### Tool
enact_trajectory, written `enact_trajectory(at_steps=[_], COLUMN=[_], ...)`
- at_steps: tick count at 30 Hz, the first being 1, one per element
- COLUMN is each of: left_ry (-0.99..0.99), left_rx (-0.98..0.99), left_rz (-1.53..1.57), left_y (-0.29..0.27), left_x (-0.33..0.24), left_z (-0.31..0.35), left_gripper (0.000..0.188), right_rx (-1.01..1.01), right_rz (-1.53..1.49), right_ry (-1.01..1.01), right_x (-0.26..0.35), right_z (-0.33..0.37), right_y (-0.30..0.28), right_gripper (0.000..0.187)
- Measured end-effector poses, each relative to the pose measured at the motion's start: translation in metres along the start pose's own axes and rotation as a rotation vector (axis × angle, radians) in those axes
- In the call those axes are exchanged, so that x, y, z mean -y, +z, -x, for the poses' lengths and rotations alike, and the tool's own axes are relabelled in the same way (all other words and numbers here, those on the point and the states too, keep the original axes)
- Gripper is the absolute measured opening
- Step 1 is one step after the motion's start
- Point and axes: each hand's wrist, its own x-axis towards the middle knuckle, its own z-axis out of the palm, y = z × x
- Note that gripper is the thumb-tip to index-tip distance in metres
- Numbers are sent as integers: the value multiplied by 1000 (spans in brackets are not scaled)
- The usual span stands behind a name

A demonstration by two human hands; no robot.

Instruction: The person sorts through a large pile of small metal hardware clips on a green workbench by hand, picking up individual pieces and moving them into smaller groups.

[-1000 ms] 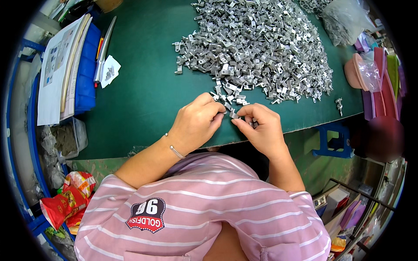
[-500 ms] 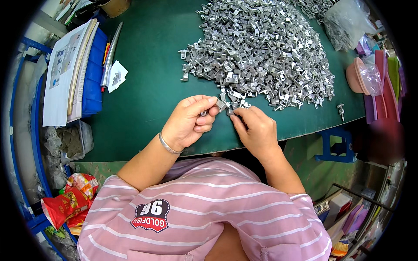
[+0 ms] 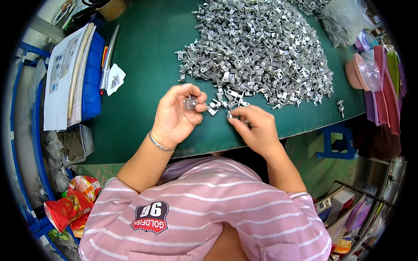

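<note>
My left hand (image 3: 177, 114), palm turned up, has its fingers curled around a small grey metal bracket (image 3: 190, 103); whether more pieces lie behind it I cannot tell. My right hand (image 3: 257, 127) pinches another small metal piece (image 3: 230, 115) between thumb and forefinger, just above the green tabletop (image 3: 143, 82). Between the hands, a few loose metal brackets (image 3: 214, 106) lie at the near edge of a large heap of similar metal brackets (image 3: 261, 52). A silver bangle is on my left wrist.
At the left stand a blue bin (image 3: 92, 80) with papers, and white scraps (image 3: 116, 79) holding small metal pieces. A single metal part (image 3: 340, 108) lies near the right edge. Beyond are a plastic bag (image 3: 344, 21) and a pink bowl (image 3: 356, 73); a blue stool (image 3: 337, 143) stands below.
My left hand has drawn back left from my right hand and turned palm up, showing the bracket in its fingers. Loose brackets now show between the hands. My right hand has barely moved.
</note>
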Motion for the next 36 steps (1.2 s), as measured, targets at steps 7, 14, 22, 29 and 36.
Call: enact_trajectory(at_steps=[7,14,22,29,36], left_ry=[591,526,-65,-206,-213], left_rx=[-40,-68,8,107,137], left_rz=[-1630,-1650,-519,-307,-248], left_y=[17,5,4,1,-2], left_x=[0,5,-11,-16,-16], left_z=[-7,-15,-14,-13,-13], left_gripper=[16,17,16,17,19], right_rx=[-62,-91,-4,1,119], right_rz=[-541,414,570,-68,-1259], right_ry=[235,10,19,355,723], right_x=[0,14,24,16,10], right_z=[-6,-14,-23,-27,-19], right_y=[-22,5,6,-2,-6], right_gripper=[7,12,15,11,14])
